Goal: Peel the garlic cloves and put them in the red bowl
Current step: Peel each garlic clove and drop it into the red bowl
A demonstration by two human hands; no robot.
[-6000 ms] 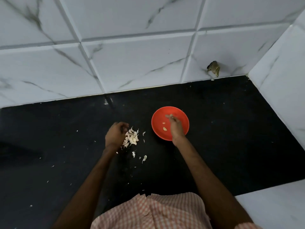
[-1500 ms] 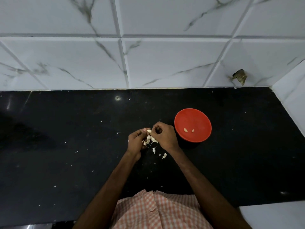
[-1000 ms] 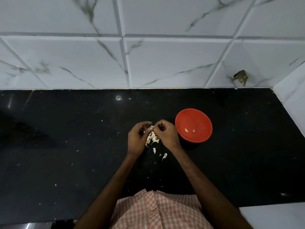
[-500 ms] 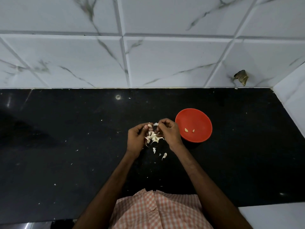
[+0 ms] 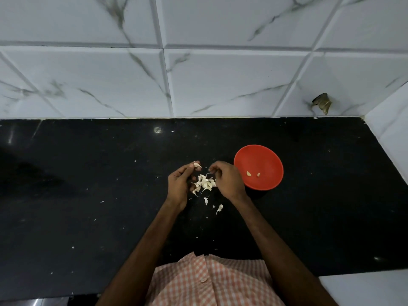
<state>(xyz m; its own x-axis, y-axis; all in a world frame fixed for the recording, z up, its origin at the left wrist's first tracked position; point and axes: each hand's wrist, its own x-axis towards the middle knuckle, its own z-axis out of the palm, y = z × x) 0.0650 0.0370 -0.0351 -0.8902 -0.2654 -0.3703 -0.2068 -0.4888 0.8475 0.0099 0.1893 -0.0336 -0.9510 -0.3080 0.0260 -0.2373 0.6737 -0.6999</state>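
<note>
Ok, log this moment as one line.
left hand: holds garlic clove | right hand: pinching skin, unclear | red bowl: two peeled cloves

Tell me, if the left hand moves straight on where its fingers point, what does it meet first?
Probably nothing nearby: the left hand, pinching a garlic clove, points toward the tiled wall across bare black counter.

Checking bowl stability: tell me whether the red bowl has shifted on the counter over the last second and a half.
No. The red bowl sits at the same spot relative to the broken tile notch on the wall.
</note>
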